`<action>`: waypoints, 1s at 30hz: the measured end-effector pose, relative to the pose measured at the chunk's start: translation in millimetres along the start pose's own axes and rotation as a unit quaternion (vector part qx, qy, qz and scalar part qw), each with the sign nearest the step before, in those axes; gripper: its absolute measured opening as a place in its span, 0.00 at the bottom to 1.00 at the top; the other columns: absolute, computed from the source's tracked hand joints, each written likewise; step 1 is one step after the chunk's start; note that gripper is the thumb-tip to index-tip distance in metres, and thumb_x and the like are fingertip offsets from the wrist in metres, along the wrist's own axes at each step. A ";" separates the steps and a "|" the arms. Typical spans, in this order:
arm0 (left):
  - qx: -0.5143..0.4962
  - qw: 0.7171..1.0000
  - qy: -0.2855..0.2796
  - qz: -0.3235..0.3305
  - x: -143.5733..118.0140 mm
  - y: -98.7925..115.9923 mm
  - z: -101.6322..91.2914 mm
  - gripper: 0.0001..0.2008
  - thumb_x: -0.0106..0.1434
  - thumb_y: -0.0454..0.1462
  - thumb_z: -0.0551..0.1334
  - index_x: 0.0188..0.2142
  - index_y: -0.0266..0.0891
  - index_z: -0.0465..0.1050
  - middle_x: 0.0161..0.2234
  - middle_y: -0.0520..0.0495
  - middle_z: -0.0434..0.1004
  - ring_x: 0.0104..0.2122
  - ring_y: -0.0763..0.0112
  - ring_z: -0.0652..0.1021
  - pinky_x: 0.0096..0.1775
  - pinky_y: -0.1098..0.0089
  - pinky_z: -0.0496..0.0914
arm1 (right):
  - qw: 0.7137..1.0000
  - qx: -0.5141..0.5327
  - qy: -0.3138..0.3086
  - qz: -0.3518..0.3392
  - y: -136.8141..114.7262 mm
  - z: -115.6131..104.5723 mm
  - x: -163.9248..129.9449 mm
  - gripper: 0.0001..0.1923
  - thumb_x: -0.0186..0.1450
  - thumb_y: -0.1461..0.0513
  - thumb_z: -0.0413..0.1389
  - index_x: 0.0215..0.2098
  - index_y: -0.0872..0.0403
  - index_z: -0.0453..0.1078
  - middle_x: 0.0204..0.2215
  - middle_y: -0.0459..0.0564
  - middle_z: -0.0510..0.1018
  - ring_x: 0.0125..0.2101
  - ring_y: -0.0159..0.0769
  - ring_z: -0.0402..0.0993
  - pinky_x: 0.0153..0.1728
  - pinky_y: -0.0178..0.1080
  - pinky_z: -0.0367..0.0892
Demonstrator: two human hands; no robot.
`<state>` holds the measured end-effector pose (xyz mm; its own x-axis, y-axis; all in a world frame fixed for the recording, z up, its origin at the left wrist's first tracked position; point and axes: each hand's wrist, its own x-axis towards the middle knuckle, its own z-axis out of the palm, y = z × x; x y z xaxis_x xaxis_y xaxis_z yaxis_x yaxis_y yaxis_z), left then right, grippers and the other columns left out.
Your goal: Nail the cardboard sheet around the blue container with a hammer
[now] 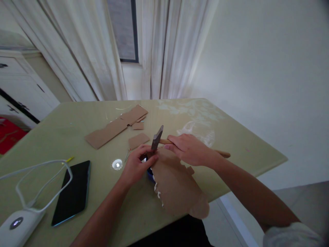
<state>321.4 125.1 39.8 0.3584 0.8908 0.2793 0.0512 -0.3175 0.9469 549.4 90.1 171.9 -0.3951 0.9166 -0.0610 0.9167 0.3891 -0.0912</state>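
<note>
Pale curtains (84,51) hang behind a greenish bench (231,137) that fills the head view, with a bare white wall to the right.

At the near middle of the bench, the right hand (189,149) is closed around the wooden handle (222,153) of a hammer, whose dark head (157,138) stands tilted just above the left hand. The grip sits high on the handle, close to the head, and the butt end sticks out past the wrist. The left hand (137,164) has its fingers curled and pinched on something small and dark at the edge of a ragged cardboard piece (177,185); what it pinches is too hidden to name. That cardboard lies under both hands and hangs over the near edge of the bench.

Farther back lie a long cardboard strip (115,128) and a smaller cardboard scrap (138,140). To the left lie a black phone (73,192), a white cable (43,185), and a white device (17,224) at the corner.
</note>
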 end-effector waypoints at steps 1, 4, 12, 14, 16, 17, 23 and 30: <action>-0.006 1.000 0.000 -0.005 0.1 -1.0 -0.2 0.11 0.64 0.42 0.72 0.45 0.42 0.85 0.48 0.43 0.83 0.45 0.62 0.83 0.47 0.66 0.78 | 1.000 0.005 0.005 0.004 0.0 0.2 0.0 0.20 0.82 0.50 0.45 0.45 0.53 0.72 0.35 0.53 0.82 0.36 0.42 0.77 0.34 0.41 0.52; -0.034 0.998 -0.014 -0.042 0.8 -3.3 -0.5 0.16 0.63 0.43 0.73 0.48 0.41 0.84 0.47 0.43 0.84 0.44 0.62 0.83 0.45 0.66 0.78 | 1.000 0.012 0.013 0.012 0.0 1.4 0.0 0.20 0.82 0.50 0.45 0.45 0.53 0.71 0.35 0.53 0.82 0.35 0.41 0.76 0.34 0.40 0.52; -0.047 0.994 -0.031 -0.089 1.6 3.0 0.5 0.18 0.62 0.45 0.73 0.48 0.39 0.84 0.36 0.48 0.85 0.33 0.65 0.82 0.35 0.70 0.74 | 1.000 0.008 0.011 0.008 -1.2 6.4 -0.8 0.20 0.82 0.50 0.45 0.44 0.54 0.71 0.35 0.53 0.83 0.35 0.42 0.76 0.34 0.41 0.51; -0.049 0.994 -0.032 -0.091 1.6 4.6 0.9 0.18 0.61 0.46 0.73 0.48 0.39 0.85 0.35 0.49 0.85 0.32 0.65 0.81 0.33 0.70 0.73 | 1.000 0.001 0.007 0.004 -0.9 6.4 -1.1 0.20 0.82 0.50 0.45 0.44 0.54 0.71 0.36 0.54 0.83 0.35 0.42 0.77 0.34 0.41 0.51; -0.050 0.994 -0.035 -0.092 1.7 4.7 1.0 0.18 0.61 0.46 0.73 0.48 0.40 0.85 0.36 0.48 0.85 0.32 0.65 0.81 0.33 0.70 0.73 | 1.000 -0.004 0.005 -0.006 -0.6 6.2 -1.3 0.20 0.82 0.51 0.45 0.44 0.54 0.71 0.36 0.54 0.83 0.35 0.42 0.77 0.34 0.41 0.51; -0.051 0.994 -0.035 -0.093 1.7 4.1 1.0 0.18 0.61 0.46 0.73 0.48 0.40 0.85 0.36 0.48 0.85 0.32 0.65 0.81 0.33 0.70 0.73 | 1.000 -0.003 0.008 -0.005 -0.5 6.1 -1.3 0.20 0.82 0.51 0.45 0.44 0.54 0.71 0.35 0.54 0.83 0.35 0.42 0.77 0.34 0.41 0.51; -0.059 0.993 -0.032 -0.096 1.3 0.7 0.4 0.20 0.61 0.47 0.73 0.49 0.41 0.84 0.39 0.47 0.86 0.35 0.64 0.82 0.35 0.70 0.75 | 1.000 -0.001 0.003 0.006 -1.1 6.0 -0.2 0.20 0.82 0.50 0.44 0.44 0.54 0.71 0.36 0.54 0.83 0.35 0.42 0.77 0.34 0.41 0.51; -0.047 0.994 -0.033 -0.096 2.0 5.0 0.1 0.19 0.61 0.46 0.73 0.48 0.40 0.85 0.39 0.46 0.86 0.35 0.63 0.82 0.35 0.69 0.75 | 1.000 -0.003 0.004 0.008 -1.1 6.8 0.8 0.20 0.82 0.50 0.44 0.44 0.54 0.71 0.35 0.54 0.83 0.35 0.42 0.77 0.33 0.41 0.51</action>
<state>322.5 125.3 45.1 0.4112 0.9076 0.0846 0.0387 -0.1101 0.9932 547.7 89.8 165.2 -0.3804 0.9232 -0.0541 0.9230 0.3753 -0.0853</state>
